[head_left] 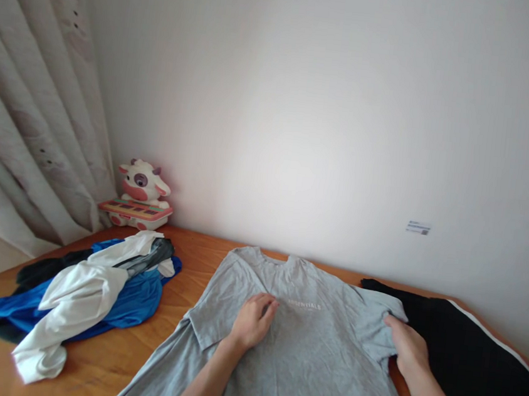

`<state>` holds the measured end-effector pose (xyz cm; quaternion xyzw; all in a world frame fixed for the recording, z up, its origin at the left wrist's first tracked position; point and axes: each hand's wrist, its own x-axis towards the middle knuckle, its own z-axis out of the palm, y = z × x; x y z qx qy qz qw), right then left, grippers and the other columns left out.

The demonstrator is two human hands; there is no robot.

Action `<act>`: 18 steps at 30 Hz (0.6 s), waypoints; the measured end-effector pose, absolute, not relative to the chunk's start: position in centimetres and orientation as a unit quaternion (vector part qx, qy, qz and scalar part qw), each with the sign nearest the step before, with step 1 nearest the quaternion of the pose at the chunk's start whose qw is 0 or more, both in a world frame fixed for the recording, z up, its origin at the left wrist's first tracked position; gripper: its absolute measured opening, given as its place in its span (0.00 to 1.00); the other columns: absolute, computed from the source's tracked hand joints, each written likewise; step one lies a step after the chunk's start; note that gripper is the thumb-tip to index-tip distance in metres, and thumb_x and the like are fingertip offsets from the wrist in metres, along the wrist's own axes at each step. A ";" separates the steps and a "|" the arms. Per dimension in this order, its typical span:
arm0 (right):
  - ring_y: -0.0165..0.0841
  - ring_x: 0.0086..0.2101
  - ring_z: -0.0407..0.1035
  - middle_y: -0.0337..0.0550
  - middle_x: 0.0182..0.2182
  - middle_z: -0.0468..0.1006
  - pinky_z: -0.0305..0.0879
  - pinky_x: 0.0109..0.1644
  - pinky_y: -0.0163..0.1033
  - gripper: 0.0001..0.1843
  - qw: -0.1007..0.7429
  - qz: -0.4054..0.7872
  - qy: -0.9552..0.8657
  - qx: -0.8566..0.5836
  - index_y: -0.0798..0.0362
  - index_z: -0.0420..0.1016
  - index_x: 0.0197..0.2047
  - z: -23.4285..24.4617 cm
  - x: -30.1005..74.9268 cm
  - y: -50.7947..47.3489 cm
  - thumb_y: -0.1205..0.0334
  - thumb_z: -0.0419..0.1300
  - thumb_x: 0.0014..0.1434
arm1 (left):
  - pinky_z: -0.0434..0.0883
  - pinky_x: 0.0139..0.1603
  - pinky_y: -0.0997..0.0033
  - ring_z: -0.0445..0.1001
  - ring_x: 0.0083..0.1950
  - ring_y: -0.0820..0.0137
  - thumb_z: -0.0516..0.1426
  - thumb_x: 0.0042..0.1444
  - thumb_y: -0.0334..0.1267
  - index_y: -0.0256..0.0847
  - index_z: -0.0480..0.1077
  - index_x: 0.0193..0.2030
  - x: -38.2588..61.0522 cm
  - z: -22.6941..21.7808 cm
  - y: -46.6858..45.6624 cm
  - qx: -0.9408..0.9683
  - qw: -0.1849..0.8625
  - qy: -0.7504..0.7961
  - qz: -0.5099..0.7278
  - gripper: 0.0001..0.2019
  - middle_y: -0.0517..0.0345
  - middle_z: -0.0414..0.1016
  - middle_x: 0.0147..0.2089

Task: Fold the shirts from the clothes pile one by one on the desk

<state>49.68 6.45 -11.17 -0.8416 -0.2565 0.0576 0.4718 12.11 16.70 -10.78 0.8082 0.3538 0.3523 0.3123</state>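
Note:
A grey T-shirt (305, 347) lies spread on the wooden surface, its collar toward the wall and pale lettering across the chest. On the chest, left of the lettering, rests my left hand (254, 320); its fingers are slightly bent, with a gap between thumb and forefinger, and it holds nothing. My right hand (409, 349) is closed on the edge of the right sleeve, thumb on top and the other fingers partly hidden. The cloth of that sleeve is bunched and creased near the hand. The left sleeve lies fairly flat.
To the left is a heap of clothes with a white garment (87, 286) over a blue one (140, 304). A cow-shaped toy keyboard (139, 200) stands in the back corner by the curtain (34, 92). Black clothing (470, 352) with a white stripe lies at right.

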 end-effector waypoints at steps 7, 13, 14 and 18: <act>0.42 0.47 0.74 0.50 0.46 0.81 0.68 0.55 0.48 0.14 0.418 -0.048 -0.608 -0.674 0.49 0.77 0.43 -8.0 37.5 6.1 0.64 0.52 0.57 | 0.70 0.55 0.63 0.78 0.53 0.60 0.50 0.66 0.49 0.41 0.76 0.51 12.1 -11.5 17.6 0.744 0.375 0.401 0.381 0.19 0.49 0.82 0.51; 0.43 0.59 0.67 0.48 0.68 0.64 0.68 0.61 0.51 0.31 0.295 -0.023 -0.748 -0.594 0.44 0.67 0.63 -9.2 29.7 4.2 0.69 0.60 0.56 | 0.71 0.56 0.63 0.78 0.55 0.60 0.51 0.66 0.48 0.43 0.75 0.53 12.1 -11.3 17.3 0.770 0.355 0.385 0.363 0.18 0.51 0.81 0.53; 0.43 0.60 0.67 0.50 0.67 0.64 0.68 0.62 0.51 0.30 0.312 -0.027 -0.733 -0.604 0.46 0.67 0.63 -9.9 29.5 4.2 0.67 0.61 0.57 | 0.71 0.56 0.63 0.78 0.54 0.60 0.51 0.66 0.48 0.43 0.74 0.53 12.1 -11.2 17.2 0.777 0.345 0.384 0.360 0.18 0.51 0.81 0.53; 0.43 0.57 0.70 0.51 0.57 0.73 0.69 0.60 0.51 0.25 0.364 -0.040 -0.687 -0.628 0.49 0.67 0.60 -11.6 30.3 4.2 0.63 0.62 0.59 | 0.71 0.58 0.61 0.78 0.55 0.60 0.54 0.64 0.47 0.44 0.74 0.55 12.1 -11.1 16.8 0.805 0.301 0.383 0.340 0.17 0.51 0.81 0.53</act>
